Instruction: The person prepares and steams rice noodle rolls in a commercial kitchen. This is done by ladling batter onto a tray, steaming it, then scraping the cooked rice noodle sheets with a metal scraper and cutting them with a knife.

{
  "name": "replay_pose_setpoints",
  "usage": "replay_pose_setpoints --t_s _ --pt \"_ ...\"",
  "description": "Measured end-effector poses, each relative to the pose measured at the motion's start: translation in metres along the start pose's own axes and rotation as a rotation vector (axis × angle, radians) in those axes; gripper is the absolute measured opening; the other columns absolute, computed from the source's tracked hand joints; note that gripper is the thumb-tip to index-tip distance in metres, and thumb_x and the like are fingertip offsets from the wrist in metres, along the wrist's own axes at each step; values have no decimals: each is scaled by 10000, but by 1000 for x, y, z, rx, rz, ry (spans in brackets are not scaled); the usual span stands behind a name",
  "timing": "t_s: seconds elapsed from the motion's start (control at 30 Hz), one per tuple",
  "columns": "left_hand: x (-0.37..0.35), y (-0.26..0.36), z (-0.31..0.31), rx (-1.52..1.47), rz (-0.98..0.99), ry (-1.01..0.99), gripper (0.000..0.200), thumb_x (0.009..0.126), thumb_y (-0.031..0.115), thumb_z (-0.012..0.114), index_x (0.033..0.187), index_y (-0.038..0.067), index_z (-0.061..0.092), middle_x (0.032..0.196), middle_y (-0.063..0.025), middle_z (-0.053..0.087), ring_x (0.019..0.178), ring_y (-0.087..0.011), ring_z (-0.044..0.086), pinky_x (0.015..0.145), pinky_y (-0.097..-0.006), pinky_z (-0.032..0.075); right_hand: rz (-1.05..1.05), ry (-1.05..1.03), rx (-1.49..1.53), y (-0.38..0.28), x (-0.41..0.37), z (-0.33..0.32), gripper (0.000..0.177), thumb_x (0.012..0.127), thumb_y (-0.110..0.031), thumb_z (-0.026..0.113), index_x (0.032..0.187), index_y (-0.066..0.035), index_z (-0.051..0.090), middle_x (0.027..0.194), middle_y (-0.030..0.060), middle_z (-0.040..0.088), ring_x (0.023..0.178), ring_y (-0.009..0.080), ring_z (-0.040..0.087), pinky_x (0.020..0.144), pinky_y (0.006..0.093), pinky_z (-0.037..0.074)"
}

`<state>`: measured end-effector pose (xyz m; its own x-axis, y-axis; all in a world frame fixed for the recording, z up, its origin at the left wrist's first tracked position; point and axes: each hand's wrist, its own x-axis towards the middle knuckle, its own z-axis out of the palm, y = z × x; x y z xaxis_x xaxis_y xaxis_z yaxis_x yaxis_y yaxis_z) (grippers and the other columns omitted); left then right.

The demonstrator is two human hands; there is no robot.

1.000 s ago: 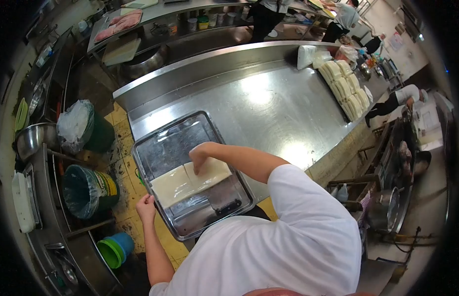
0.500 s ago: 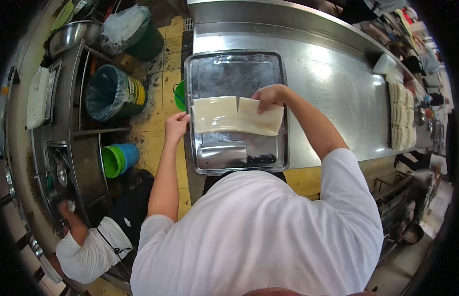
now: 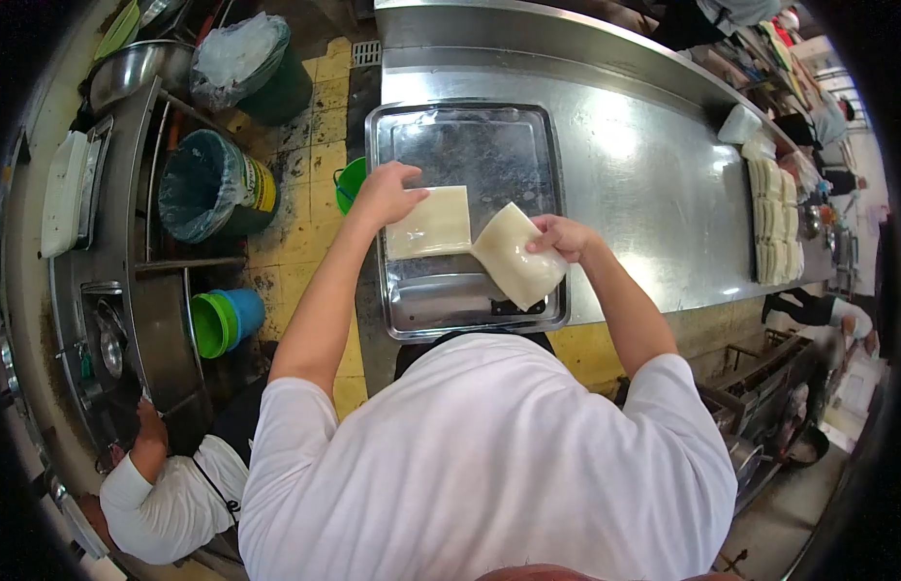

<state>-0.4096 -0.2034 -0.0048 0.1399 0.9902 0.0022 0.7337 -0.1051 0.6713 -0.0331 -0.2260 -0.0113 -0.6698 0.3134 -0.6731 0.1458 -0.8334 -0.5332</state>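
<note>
A steel tray [image 3: 470, 116] lies in front of me on the metal counter. On it rests a flat, pale cream dough sheet [image 3: 431, 228], roughly square with a glossy surface. My left hand [image 3: 388, 194] is at that sheet's upper left corner, thumb and forefinger apart. A second pale dough sheet [image 3: 513, 261] is pinched in my right hand [image 3: 562, 237] by its right side, turned at an angle. Its left corner meets the first sheet's lower right corner. Below them a cleaver [image 3: 436, 295] lies in the tray, its black handle partly covered by the tilted sheet.
Stacks of pale folded pieces [image 3: 777, 223] stand at the counter's far right end. A green bucket [image 3: 350, 184] is on the floor left of the tray. Lined bins [image 3: 213, 189] and shelving are farther left. A person in white [image 3: 179, 499] works at lower left.
The right piece has been swung apart from the left one and tilted, with my right hand still holding it. My left hand has moved from the tray's rim to the left sheet's corner.
</note>
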Motion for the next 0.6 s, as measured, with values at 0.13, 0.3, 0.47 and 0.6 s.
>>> replay_pose_setpoints --t_s 0.13,0.3,0.47,0.6 --pt "27 27 3 264 -141 -536 466 829 400 760 1179 92 736 1199 -174 710 1139 -343 664 984 -440 526 -105 49 113 23 -23 13 492 794 -6 794 1260 22 639 1139 127 723 1034 239 715 953 412 576" --pt "50 32 17 495 -142 -740 510 804 480 762 1137 94 762 1188 -166 724 1110 -345 683 974 -433 535 -212 120 208 50 -56 18 500 789 3 797 1266 8 648 1147 120 725 1041 240 715 944 414 582" --pt "61 29 23 623 -60 -818 509 768 492 787 1069 82 783 1106 -182 743 1064 -343 701 936 -431 546 -280 204 281 76 -83 32 492 789 2 800 1259 4 653 1151 120 727 1035 236 717 939 409 585" --pt "63 25 21 504 61 -896 494 732 486 811 1018 84 787 1050 -175 752 995 -325 710 860 -438 551 -343 206 350 100 -98 36 483 789 5 803 1249 5 658 1149 122 728 1021 232 722 922 411 593"
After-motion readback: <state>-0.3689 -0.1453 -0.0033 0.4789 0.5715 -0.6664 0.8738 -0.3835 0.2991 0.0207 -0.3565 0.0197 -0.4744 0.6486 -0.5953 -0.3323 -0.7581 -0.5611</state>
